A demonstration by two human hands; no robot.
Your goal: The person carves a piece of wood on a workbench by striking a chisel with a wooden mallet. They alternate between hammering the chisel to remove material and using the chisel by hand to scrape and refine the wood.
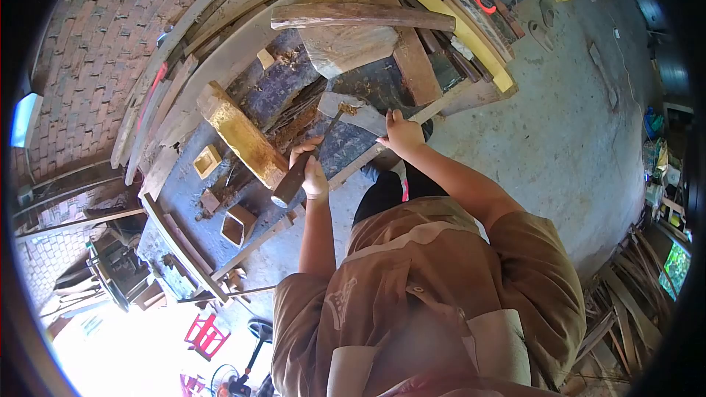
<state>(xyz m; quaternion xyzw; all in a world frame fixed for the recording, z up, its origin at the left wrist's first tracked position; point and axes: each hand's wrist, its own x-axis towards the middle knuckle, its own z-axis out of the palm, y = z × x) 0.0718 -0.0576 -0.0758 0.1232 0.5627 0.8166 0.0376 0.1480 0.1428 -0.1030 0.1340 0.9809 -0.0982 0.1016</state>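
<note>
My left hand point(307, 165) is wrapped round a chisel-like tool with a thick wooden handle point(292, 185) and a narrow dark metal shaft. The shaft points up and away from me. At its tip sits a small clump of brown material point(348, 109), over a pale, flat, curved piece point(364, 115) on the bench. My right hand point(401, 134) is closed at the right end of that pale piece, its fingers pinched on the edge. Left of my left hand lies a thick wooden block point(239, 132) with a yellowish face.
The dark workbench point(173, 202) carries a hollow wooden box point(237, 226), a small square wooden piece point(207, 162) and shavings. A long curved beam point(360, 16) lies across the far side. Planks and a yellow strip point(448, 26) line the back. Scrap wood point(618, 323) is piled at lower right.
</note>
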